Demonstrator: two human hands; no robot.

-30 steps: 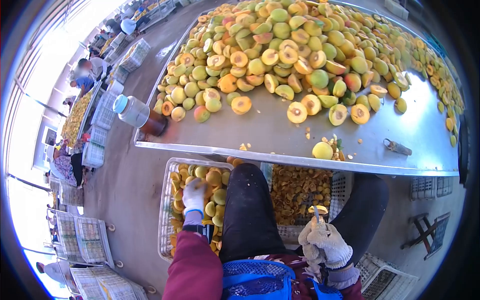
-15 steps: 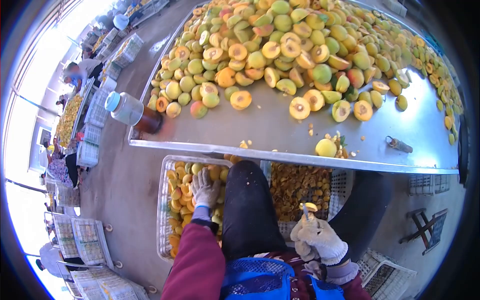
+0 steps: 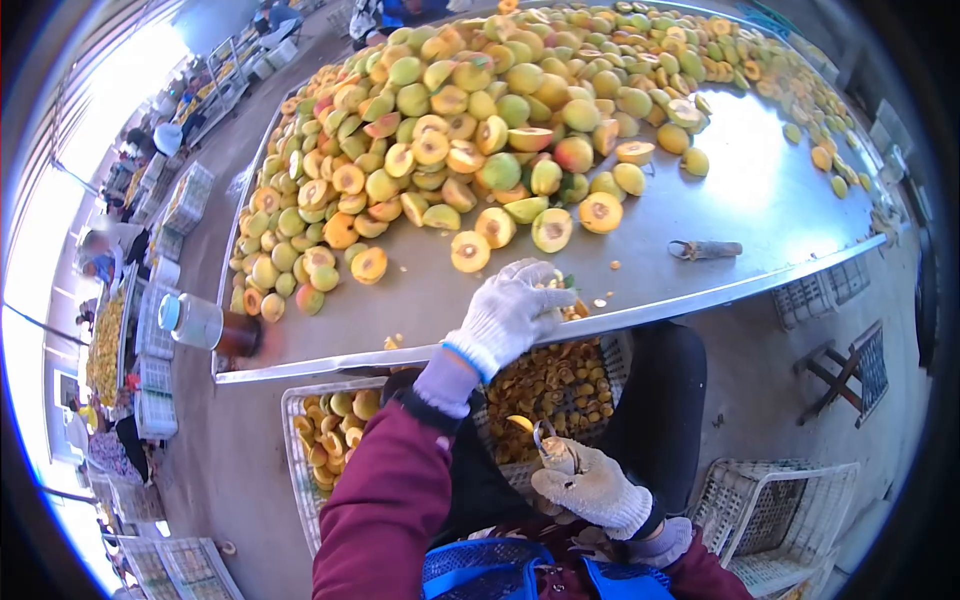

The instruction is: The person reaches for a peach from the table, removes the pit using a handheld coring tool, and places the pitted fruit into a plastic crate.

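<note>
My left hand (image 3: 508, 308), in a white knit glove, reaches over the near table edge. Its fingers curl down over the spot where a yellow peach and scraps lay; what is under them is hidden. Low in front of my lap, my gloved right hand (image 3: 590, 485) is closed around a pitting knife with a curved metal loop (image 3: 541, 436). A thin yellow peach slice (image 3: 520, 423) is at the loop's tip. Beyond my left hand, halved peaches (image 3: 470, 251) lie cut side up before a large heap of peaches (image 3: 500, 85).
A crate of peach halves (image 3: 325, 440) and a crate of pits and scraps (image 3: 560, 390) stand under the metal table (image 3: 420, 280). On the table are a bottle of dark liquid (image 3: 210, 327) and another looped tool (image 3: 705, 250). An empty crate (image 3: 780, 515) and folding stool (image 3: 850, 370) stand right.
My left hand has left the crate of peach halves and moved up and right to the table edge. My right hand still grips the pitting knife. The view has turned and shifted.
</note>
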